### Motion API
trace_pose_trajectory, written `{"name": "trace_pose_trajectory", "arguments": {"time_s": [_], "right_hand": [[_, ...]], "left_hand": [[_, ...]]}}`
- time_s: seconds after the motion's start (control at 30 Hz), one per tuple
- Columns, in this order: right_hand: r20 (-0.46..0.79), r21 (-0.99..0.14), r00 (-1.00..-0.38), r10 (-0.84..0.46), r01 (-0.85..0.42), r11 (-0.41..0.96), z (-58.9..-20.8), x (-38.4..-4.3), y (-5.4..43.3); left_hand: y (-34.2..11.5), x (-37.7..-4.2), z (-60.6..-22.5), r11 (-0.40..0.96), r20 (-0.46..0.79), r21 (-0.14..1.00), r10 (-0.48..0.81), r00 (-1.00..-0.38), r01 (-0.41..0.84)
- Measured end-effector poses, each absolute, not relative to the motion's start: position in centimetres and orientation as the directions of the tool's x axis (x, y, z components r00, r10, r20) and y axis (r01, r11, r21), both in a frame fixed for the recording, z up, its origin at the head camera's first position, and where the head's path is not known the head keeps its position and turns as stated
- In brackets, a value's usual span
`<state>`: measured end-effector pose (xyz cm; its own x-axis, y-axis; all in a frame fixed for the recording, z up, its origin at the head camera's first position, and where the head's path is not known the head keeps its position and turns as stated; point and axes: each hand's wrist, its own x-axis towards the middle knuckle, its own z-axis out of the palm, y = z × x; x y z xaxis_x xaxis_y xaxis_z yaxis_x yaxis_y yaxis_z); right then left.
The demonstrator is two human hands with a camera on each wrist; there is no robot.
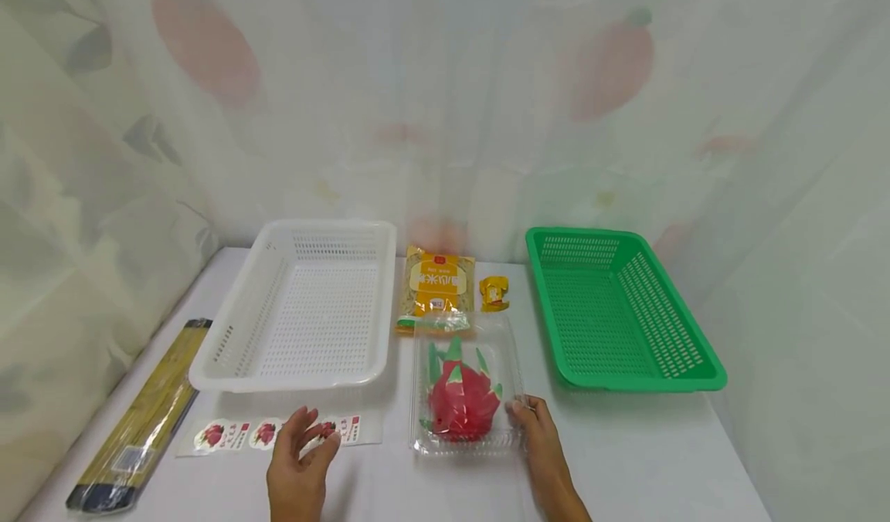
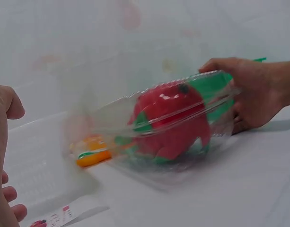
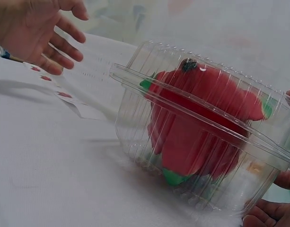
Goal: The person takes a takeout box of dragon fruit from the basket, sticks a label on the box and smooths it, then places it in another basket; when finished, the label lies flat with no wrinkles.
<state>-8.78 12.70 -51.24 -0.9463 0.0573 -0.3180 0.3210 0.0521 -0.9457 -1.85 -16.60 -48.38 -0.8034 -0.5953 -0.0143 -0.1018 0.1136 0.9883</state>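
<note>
clear clamshell [image 3: 130, 118]: red fruit [image 3: 192, 137] inside | right hand [image 3: 273, 213]: gripping side | left hand [image 3: 36, 35]: apart

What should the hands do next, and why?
Maybe the left hand should peel a sticker: it hovers near them, empty, while the right hand holds the dragon fruit box, whose lid looks shut and shows no sticker.

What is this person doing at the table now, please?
A person's right grip holds the side of a clear plastic box with a red dragon fruit inside; its lid looks closed. The left grip holds nothing, near a strip of stickers. A white basket and a green basket stand further back, on either side.
</note>
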Motion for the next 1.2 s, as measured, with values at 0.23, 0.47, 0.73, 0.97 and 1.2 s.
{"name": "trace_pose_trajectory", "arguments": {"time_s": [0.23,0.47,0.73,0.97,1.2], "right_hand": [[-0.325,-0.944,-0.945,0.044,0.327,0.049,-51.2,-8.5,12.7],[-0.324,-0.944,-0.945,0.035,0.326,0.047,-51.3,-8.5,12.7],[-0.321,-0.945,-0.946,0.048,0.324,0.044,-51.3,-8.6,12.6],[-0.321,-0.947,-0.946,0.044,0.322,0.022,-51.5,-8.4,12.5],[-0.278,-0.960,-0.960,0.032,0.279,0.032,-51.5,-8.5,12.8]], "left_hand": [[-19.5,-1.6,-49.5,0.301,0.118,0.941,-0.724,-0.680,-0.157],[-23.6,-1.0,-50.3,0.354,0.135,0.889,-0.809,-0.571,-0.291],[-27.1,-1.1,-50.9,0.360,0.141,0.869,-0.839,-0.526,-0.340],[-28.9,-1.1,-52.6,0.349,0.083,0.847,-0.832,-0.549,-0.401],[-29.5,-1.6,-53.2,0.329,0.028,0.840,-0.820,-0.571,-0.431]]}}
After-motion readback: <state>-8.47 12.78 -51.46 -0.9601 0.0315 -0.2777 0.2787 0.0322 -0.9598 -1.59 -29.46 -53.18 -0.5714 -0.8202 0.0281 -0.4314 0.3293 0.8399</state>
